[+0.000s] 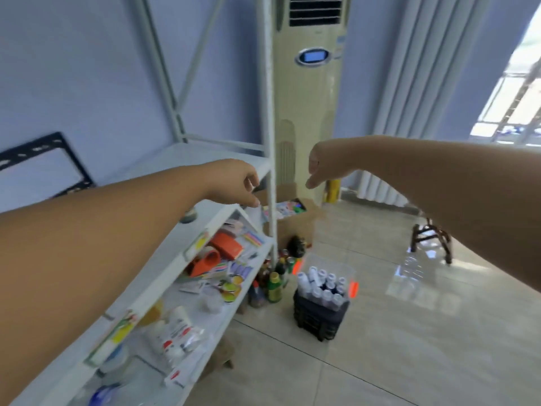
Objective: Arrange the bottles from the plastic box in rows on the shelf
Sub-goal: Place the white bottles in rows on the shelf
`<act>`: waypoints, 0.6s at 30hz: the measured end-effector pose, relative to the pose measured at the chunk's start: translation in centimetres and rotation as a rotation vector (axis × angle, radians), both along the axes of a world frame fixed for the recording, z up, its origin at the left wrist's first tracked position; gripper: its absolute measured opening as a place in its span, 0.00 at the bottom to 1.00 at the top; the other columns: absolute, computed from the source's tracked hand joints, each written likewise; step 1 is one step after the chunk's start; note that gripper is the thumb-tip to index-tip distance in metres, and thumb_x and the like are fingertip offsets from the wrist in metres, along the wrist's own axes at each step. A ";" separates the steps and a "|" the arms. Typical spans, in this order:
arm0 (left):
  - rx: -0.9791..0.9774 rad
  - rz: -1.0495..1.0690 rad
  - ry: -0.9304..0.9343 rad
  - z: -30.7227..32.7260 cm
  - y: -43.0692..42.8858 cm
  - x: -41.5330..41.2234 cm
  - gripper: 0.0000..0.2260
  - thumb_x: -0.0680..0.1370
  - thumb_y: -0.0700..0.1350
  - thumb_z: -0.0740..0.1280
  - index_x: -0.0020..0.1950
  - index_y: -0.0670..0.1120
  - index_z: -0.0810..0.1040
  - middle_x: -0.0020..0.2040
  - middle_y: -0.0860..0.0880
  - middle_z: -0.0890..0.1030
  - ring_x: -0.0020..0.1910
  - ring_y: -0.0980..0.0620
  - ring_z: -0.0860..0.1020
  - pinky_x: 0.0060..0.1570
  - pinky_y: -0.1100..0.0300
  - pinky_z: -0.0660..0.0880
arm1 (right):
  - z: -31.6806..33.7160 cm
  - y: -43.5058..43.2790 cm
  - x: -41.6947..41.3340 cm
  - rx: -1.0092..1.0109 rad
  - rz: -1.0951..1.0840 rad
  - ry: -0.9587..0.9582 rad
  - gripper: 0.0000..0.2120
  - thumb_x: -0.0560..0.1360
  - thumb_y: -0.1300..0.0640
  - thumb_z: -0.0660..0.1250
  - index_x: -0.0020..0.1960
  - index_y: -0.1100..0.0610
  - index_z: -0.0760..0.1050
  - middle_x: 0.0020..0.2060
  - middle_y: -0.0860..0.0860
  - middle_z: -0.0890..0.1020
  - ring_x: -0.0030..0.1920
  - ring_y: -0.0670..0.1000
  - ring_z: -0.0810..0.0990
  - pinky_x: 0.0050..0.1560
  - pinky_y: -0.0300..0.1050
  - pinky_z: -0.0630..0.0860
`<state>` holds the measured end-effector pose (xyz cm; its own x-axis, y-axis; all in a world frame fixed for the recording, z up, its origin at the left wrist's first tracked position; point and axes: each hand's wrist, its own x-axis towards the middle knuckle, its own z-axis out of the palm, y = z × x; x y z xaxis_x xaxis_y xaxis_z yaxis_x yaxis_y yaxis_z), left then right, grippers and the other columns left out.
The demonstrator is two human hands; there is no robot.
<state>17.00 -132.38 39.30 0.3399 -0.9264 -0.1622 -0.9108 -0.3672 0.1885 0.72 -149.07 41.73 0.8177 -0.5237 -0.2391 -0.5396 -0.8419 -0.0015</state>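
Straight ahead a tall cream air conditioner (310, 98) stands by the wall, and the white post (270, 142) of the shelf (187, 159) crosses in front of it. Cluttered lower tiers hold packets and tubes; assorted floor bottles (273, 285) crowd the post's foot. The left hand (234, 183) reaches to the shelf's front corner with fingers bent; blur hides whether it pinches anything. The right hand (322, 165) hangs in the air beyond the post, loosely curled and empty. The clear plastic box (345, 271), with orange latches, sits on a black crate (319, 317) on the floor near the shelf, packed with upright white-capped bottles (320, 284). Glossy pale tiles, grey curtains (409, 83).
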 end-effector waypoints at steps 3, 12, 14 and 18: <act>0.130 -0.113 -0.044 -2.1 -5.1 -2.4 0.22 0.73 0.58 0.74 0.64 0.50 0.77 0.54 0.55 0.81 0.49 0.54 0.78 0.50 0.58 0.74 | -2.1 -4.6 -3.3 0.015 -0.065 0.031 0.17 0.71 0.42 0.73 0.47 0.56 0.79 0.38 0.51 0.78 0.39 0.53 0.77 0.38 0.49 0.75; 0.389 -0.315 -0.087 -10.9 -20.9 -2.7 0.23 0.75 0.58 0.72 0.65 0.49 0.75 0.55 0.52 0.79 0.52 0.50 0.79 0.54 0.51 0.78 | -12.8 -17.2 -5.8 0.164 -0.154 0.141 0.23 0.75 0.42 0.69 0.31 0.56 0.67 0.32 0.51 0.73 0.36 0.53 0.73 0.43 0.45 0.72; 0.425 -0.325 -0.052 -13.2 -24.4 -1.3 0.23 0.74 0.59 0.72 0.65 0.49 0.75 0.53 0.53 0.79 0.50 0.50 0.79 0.52 0.52 0.79 | -15.6 -20.1 -5.1 0.216 -0.192 0.152 0.23 0.74 0.42 0.70 0.31 0.56 0.67 0.32 0.51 0.73 0.35 0.53 0.72 0.43 0.45 0.72; 0.402 -0.325 0.087 -18.1 -31.4 1.9 0.24 0.72 0.59 0.75 0.63 0.50 0.78 0.54 0.53 0.81 0.50 0.52 0.79 0.54 0.53 0.78 | -20.5 -26.2 -2.0 0.339 -0.268 0.197 0.23 0.75 0.41 0.69 0.32 0.58 0.74 0.37 0.55 0.82 0.39 0.57 0.79 0.54 0.52 0.78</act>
<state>18.94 -163.79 21.15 0.0145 -0.8404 -0.5418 -0.9771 -0.1269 0.1708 -1.28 -175.28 21.21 0.5861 -0.5757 -0.5701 -0.7554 -0.6427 -0.1276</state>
